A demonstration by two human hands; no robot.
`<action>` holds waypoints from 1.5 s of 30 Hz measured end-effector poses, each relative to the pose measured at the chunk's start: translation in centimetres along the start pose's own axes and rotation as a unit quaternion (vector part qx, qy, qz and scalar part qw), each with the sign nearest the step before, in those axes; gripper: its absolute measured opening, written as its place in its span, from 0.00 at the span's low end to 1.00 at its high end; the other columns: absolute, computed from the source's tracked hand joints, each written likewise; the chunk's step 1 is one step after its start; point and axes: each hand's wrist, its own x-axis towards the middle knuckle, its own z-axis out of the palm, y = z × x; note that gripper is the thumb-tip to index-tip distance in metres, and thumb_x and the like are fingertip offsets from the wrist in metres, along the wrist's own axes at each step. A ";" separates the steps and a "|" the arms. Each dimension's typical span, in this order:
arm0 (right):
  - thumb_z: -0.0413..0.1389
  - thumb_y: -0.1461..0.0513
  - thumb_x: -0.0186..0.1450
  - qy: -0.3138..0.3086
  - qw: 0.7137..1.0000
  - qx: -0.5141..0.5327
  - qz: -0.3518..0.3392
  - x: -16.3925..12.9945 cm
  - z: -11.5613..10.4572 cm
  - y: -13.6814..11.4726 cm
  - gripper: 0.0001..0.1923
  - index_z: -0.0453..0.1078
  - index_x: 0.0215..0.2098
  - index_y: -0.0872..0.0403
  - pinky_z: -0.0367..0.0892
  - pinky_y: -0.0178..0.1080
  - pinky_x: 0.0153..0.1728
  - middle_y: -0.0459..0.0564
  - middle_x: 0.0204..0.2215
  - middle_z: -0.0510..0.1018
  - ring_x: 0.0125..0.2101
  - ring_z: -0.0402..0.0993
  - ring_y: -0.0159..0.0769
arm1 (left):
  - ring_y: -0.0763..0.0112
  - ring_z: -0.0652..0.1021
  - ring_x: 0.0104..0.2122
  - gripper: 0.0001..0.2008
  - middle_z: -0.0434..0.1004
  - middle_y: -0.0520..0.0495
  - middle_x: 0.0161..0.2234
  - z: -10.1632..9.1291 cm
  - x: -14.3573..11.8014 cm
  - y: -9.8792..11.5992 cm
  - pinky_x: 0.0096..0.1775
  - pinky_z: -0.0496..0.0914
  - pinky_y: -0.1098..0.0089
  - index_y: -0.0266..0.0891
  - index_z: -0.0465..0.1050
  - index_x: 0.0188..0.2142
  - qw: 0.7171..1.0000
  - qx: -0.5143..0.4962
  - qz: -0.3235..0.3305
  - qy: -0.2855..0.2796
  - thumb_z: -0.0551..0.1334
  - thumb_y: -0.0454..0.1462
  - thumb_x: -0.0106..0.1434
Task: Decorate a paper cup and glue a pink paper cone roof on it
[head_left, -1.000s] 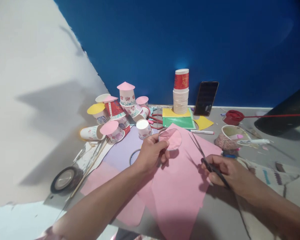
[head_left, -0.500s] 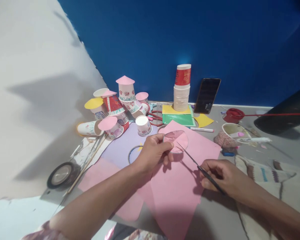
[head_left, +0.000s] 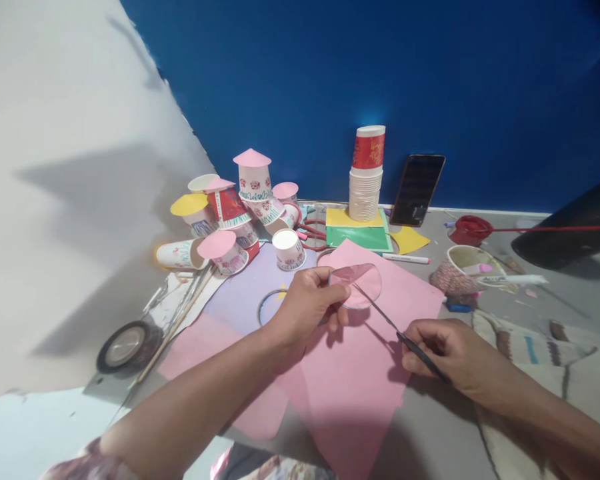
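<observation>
Since half a second ago the scissors (head_left: pixel 400 333) have slid a little farther in, their tip now lying across the pink disc (head_left: pixel 356 285), while both hands sit almost where they were.

Left hand (head_left: pixel 307 303) pinches the disc's left edge between thumb and curled fingers, so it is closed on the paper, not spread. It holds the disc lifted just above the pink sheet (head_left: pixel 360 373), tilted toward the camera. The left forearm runs in from the lower left, wrist bent slightly down, knuckles up.

Right hand (head_left: pixel 447 353) is closed around the scissors' handle end, fingers curled tight, resting low over the sheet's right edge. The blades look thin and nearly together; whether they are cutting into the disc I cannot tell. The right forearm comes in from the lower right corner.

Behind the left hand stands a cluster of decorated cups (head_left: pixel 235 213), some capped with pink or yellow discs. A cup stack (head_left: pixel 366 180) stands on green and yellow paper near a phone (head_left: pixel 418 190) leaning on the blue wall. A tape roll (head_left: pixel 126 345) lies at the left.
</observation>
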 end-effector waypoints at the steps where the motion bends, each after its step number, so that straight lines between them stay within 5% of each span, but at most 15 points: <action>1: 0.68 0.43 0.54 -0.001 1.000 0.002 -0.002 0.0 0.0 0.1 0.28 0.62 0.21 0.52 0.47 0.36 0.26 0.40 0.20 0.58 0.24 0.50 0.30 | 0.76 0.67 0.10 0.07 0.75 0.49 0.15 0.0 0.0 0.0 0.13 0.63 0.76 0.38 0.70 0.27 1.000 0.001 -0.002 -0.002 0.67 0.36 0.54; 15: 0.65 0.47 0.56 -0.004 0.999 0.047 0.020 0.0 0.6 0.3 0.26 0.54 0.19 0.50 0.51 0.35 0.25 0.40 0.19 0.60 0.24 0.52 0.29 | 0.80 0.65 0.09 0.07 0.73 0.51 0.13 -0.3 0.3 -0.5 0.13 0.55 0.79 0.37 0.71 0.25 1.000 -0.018 0.005 -0.013 0.67 0.35 0.54; 23: 0.66 0.47 0.56 -0.006 1.000 0.003 0.002 -0.1 0.4 0.4 0.25 0.59 0.20 0.51 0.48 0.35 0.25 0.40 0.20 0.58 0.25 0.50 0.29 | 0.76 0.71 0.10 0.10 0.69 0.56 0.15 -0.1 0.4 0.1 0.12 0.58 0.78 0.37 0.69 0.21 0.999 -0.045 -0.005 -0.015 0.69 0.37 0.50; 45: 0.66 0.44 0.57 -0.002 1.000 0.017 -0.003 0.0 0.6 0.9 0.30 0.54 0.19 0.51 0.47 0.35 0.24 0.39 0.19 0.56 0.23 0.50 0.28 | 0.78 0.66 0.08 0.09 0.71 0.51 0.12 -0.3 0.4 0.0 0.12 0.55 0.79 0.37 0.70 0.24 1.000 -0.007 -0.007 -0.011 0.68 0.37 0.54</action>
